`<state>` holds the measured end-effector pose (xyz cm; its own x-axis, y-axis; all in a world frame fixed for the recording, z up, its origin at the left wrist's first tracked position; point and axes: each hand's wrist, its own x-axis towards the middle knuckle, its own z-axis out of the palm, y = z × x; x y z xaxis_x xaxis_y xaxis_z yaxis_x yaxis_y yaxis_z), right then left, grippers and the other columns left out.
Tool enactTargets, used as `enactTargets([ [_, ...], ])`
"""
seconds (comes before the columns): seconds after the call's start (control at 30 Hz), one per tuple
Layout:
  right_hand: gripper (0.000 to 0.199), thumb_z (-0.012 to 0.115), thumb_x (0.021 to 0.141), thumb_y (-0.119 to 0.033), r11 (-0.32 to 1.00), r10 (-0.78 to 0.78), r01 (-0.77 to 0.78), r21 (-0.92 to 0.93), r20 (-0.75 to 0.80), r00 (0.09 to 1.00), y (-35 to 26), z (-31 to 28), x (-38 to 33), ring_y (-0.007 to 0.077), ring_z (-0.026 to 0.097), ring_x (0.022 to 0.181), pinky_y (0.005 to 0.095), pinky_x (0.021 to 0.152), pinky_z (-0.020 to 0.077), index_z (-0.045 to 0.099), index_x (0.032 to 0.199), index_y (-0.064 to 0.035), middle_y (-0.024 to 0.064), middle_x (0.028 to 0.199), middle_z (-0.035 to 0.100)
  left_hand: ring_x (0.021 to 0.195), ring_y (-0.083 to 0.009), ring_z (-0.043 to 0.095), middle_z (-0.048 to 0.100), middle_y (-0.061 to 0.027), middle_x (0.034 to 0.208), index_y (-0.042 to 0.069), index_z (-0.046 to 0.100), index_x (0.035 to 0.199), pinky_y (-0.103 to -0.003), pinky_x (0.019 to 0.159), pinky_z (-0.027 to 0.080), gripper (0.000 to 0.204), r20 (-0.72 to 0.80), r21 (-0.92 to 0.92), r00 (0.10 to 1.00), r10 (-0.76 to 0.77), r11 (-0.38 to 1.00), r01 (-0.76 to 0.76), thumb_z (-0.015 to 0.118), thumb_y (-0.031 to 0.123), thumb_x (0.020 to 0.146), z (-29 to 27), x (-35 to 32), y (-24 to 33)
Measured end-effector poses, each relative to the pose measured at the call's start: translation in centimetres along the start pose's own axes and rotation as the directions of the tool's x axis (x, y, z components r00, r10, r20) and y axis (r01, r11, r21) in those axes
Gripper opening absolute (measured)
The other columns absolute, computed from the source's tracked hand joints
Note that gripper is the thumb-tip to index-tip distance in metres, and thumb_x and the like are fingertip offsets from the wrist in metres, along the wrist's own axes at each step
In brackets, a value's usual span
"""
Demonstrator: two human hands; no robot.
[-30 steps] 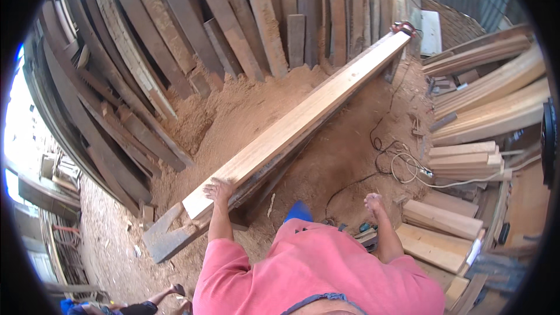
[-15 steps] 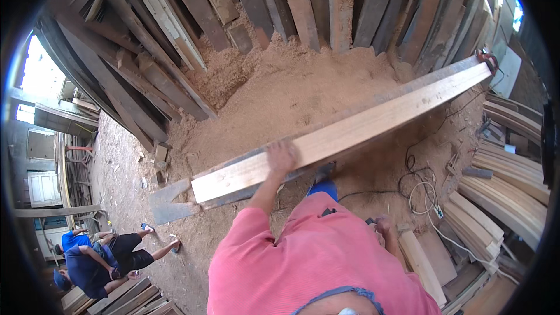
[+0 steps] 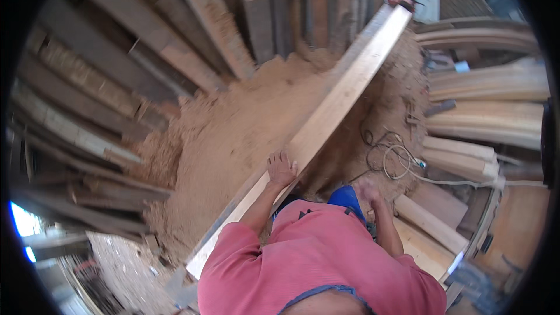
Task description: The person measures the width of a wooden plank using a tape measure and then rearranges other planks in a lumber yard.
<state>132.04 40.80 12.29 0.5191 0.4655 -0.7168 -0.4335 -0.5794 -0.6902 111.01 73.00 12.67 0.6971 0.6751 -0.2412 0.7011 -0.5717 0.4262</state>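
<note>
A long, pale plank (image 3: pixel 329 105) runs diagonally from the lower left to the upper right, lying along a greyish support board (image 3: pixel 356 49). My left hand (image 3: pixel 282 169) rests flat on the plank's upper face with its fingers stretched out. At the far end of the plank sits a small red and dark device (image 3: pixel 402 1), whose kind I cannot make out. My right hand (image 3: pixel 368 190) is raised beside my blue-clad leg, apart from the plank. Motion smears its fingers, and nothing in it can be made out.
Sawdust (image 3: pixel 256 108) covers the ground beyond the plank. Old boards (image 3: pixel 259 26) lean in a row at the back and left. To the right lie a coiled pale cable (image 3: pixel 396 162), stacked lumber (image 3: pixel 490 118) and thick sawn pieces (image 3: pixel 429 221) close to my right arm.
The view has swung right, so the plank appears steeper and the people at lower left have left the picture. My right hand has risen from beside my hip; my left hand stays on the plank.
</note>
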Motion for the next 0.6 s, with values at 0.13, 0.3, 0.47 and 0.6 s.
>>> enactTargets([
  [0.13,0.057,0.060,0.101,-0.032,0.883,-0.440,0.401,0.243,0.137,0.887,-20.4,1.1,-3.8,0.0108,0.063,0.097,0.0259,0.083,0.0516,0.046,0.143,0.0024,0.0092,0.125,0.065,0.139,-0.0454,0.029,0.028,-0.0279,0.154,0.008,0.022,0.157,-0.061,0.114,0.023,0.095,0.061,0.073,0.994,0.086,0.993,-0.091,0.068,0.047,0.084,-0.4,5.1,6.8],
  [0.3,0.065,0.056,0.100,-0.041,0.407,-0.895,0.804,0.433,0.366,0.256,-39.7,-1.1,-18.0,0.0315,0.055,0.127,0.0437,0.103,0.0460,0.046,0.144,0.0063,0.0212,0.137,0.059,0.145,-0.0460,0.021,0.017,-0.0284,0.160,0.013,0.016,0.160,-0.062,0.117,0.016,0.110,0.006,0.169,0.998,0.066,0.983,-0.066,0.073,0.056,0.077,1.1,11.0,13.8],
  [0.47,0.058,0.056,0.100,-0.040,0.109,-0.863,0.678,0.727,0.407,-0.298,-45.6,-8.9,-24.5,0.0351,0.058,0.119,0.0472,0.101,0.0470,0.051,0.134,0.0062,0.0225,0.128,0.061,0.146,-0.0430,0.022,0.020,-0.0231,0.161,0.016,0.018,0.160,-0.060,0.117,0.018,0.116,0.047,0.248,0.950,-0.309,0.925,0.289,0.076,0.059,0.070,-0.6,11.6,16.8],
  [0.6,0.053,0.056,0.100,-0.040,0.011,-0.856,0.625,0.781,0.330,-0.398,-47.0,-15.1,-25.1,0.0380,0.060,0.112,0.0501,0.099,0.0478,0.055,0.127,0.0062,0.0236,0.121,0.063,0.144,-0.0407,0.025,0.026,-0.0196,0.159,0.018,0.015,0.160,-0.059,0.116,0.020,0.115,-0.006,0.295,0.962,-0.273,0.919,0.262,0.075,0.060,0.071,-0.2,12.5,18.0],
])
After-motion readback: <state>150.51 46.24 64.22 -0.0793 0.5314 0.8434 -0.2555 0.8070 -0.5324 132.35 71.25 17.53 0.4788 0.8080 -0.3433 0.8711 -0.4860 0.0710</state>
